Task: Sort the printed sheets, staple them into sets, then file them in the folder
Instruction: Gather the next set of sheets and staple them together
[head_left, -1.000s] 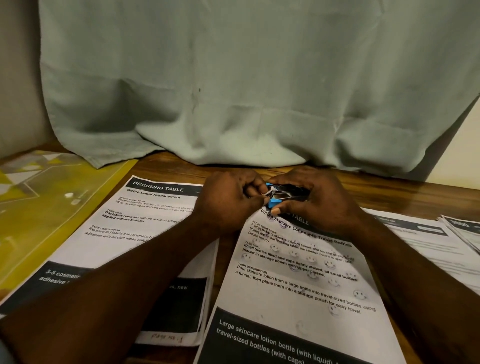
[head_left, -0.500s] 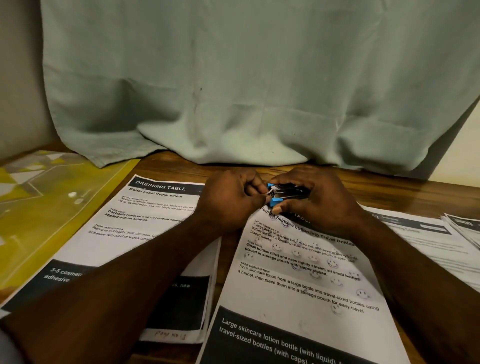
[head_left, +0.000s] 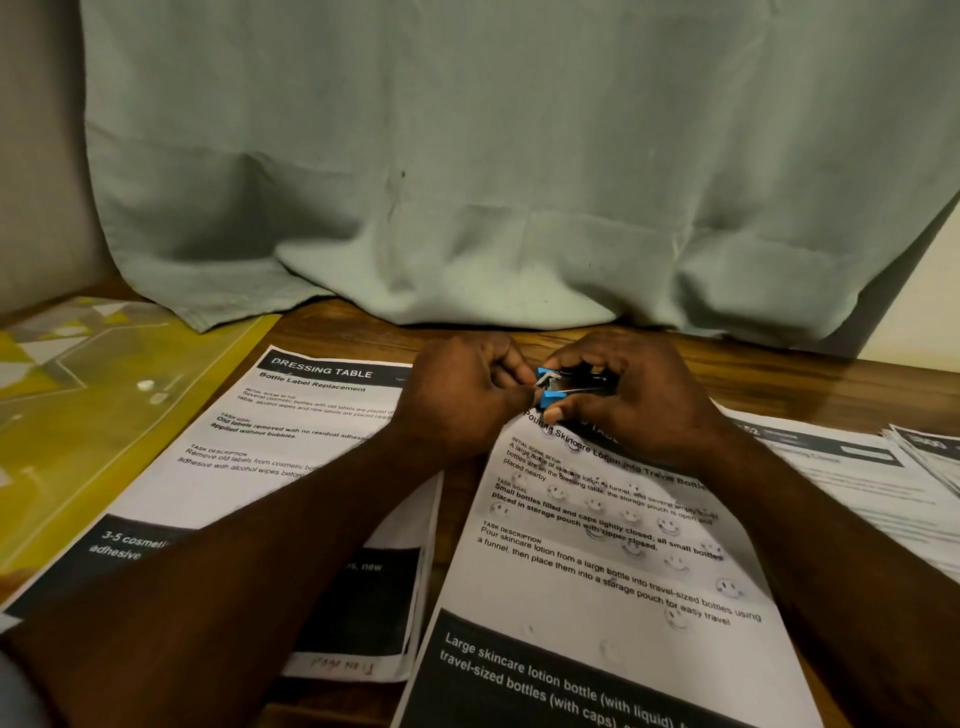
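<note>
Blue-and-steel stapler (head_left: 563, 385) between left hand (head_left: 462, 402) and right hand (head_left: 641, 402) — curled grip

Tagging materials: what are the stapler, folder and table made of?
stapler: blue plastic ends, shiny metal middle, likely.
folder: glossy yellow plastic, judging by the glare and snap button.
table: varnished wood or veneer, with visible grain.

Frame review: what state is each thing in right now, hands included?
Stapler: gripped, front end parted.
Right hand: curled round the stapler's body.
Left hand: pinching the stapler's front tip.
Pouring Skincare Lotion sheets: flat, top edge under the hands.
Bottle Label Replacement sheets: flat, stacked, partly under the left forearm.
Yellow folder: lying flat at the left.
Right-side sheets: lying flat, loosely fanned.
</note>
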